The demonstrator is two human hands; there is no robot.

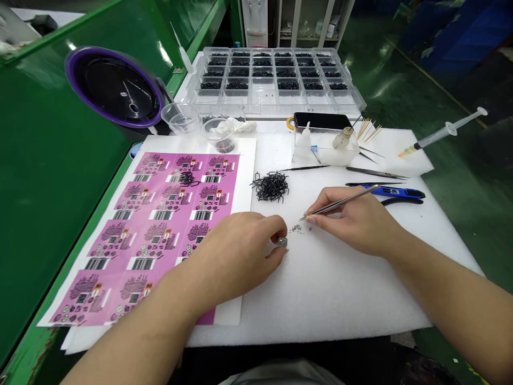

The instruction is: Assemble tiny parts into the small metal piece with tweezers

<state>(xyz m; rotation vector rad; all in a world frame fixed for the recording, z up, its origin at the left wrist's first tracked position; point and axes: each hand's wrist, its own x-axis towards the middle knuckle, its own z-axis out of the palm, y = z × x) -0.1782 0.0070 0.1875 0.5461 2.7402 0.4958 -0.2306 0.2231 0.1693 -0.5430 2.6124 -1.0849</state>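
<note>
My left hand (236, 251) is closed, its thumb and forefinger around a small grey metal-looking block (282, 242). What else lies in those fingers is hidden. My right hand (356, 219) grips metal tweezers (344, 201) like a pen. Their tip reaches down beside a scatter of tiny silvery parts (296, 229) on the white foam sheet (320, 299). Just behind the hands sits a heap of bent black pieces (271, 186). A smaller clump of similar black pieces (188, 179) rests on the pink printed label sheet (156, 235), partly under my left forearm.
A compartment box (262, 93) of black pieces stands at the back. Clear cups (218, 131) and a purple-rimmed round device (116, 88) are back left. To the right lie blue-handled pliers (395, 191), more tweezers (377, 172), a syringe (441, 133) and a phone (323, 120).
</note>
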